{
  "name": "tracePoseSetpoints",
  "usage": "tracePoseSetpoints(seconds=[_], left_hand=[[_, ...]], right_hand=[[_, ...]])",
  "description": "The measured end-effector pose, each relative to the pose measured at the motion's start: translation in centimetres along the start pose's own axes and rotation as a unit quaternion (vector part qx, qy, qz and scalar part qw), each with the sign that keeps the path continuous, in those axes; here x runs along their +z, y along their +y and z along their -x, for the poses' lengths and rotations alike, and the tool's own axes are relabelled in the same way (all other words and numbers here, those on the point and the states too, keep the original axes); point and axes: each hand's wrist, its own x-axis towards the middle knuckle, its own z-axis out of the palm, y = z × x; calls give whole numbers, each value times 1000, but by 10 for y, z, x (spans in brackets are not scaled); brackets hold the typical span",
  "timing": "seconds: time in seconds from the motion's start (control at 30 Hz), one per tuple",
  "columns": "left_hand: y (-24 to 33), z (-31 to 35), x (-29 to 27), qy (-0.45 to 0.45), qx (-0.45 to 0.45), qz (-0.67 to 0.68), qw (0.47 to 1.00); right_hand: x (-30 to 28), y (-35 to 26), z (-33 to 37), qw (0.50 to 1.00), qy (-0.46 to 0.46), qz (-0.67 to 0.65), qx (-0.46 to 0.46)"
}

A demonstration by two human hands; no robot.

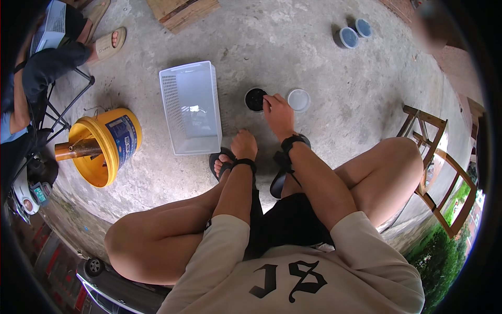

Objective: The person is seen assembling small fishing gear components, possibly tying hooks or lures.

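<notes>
My right hand (280,116) reaches over the right rim of a small round tub (254,109) with dark, granular contents. Its thumb and fingertips are drawn together at that rim, and whatever they pinch is too small to tell. My left hand (244,144) is curled closed above the floor, just in front of my feet; its palm is hidden, so I cannot see what lies inside. Right of the tub lies a pale, round translucent lid (298,100). A white plastic basket (217,112) with perforated sides stands to the left of both hands.
At left, a yellow bucket (135,125) lies tilted with a brown cylinder (73,150) in its mouth. Another person's sandalled foot (107,46) is beyond it. Two lidded tubs (349,37) stand far right. A wooden block (183,13) is at the back, a wooden frame (426,133) at right.
</notes>
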Motion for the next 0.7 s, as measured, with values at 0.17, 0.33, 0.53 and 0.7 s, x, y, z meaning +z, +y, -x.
tracePoseSetpoints(seconds=[0.17,0.33,0.53,0.7], left_hand=[[1,-2,0,-16,25,-22,999],[-6,2,7,0,78,-23,997],[-19,-19,-11,36,250,-10,967],[-1,-22,-61,104,189,300,929]], right_hand=[[-4,-4,-4,998,-14,-28,48],[-10,1,5,996,18,-67,55],[-22,-10,10,994,57,-45,78],[-32,-39,9,995,-15,-93,42]])
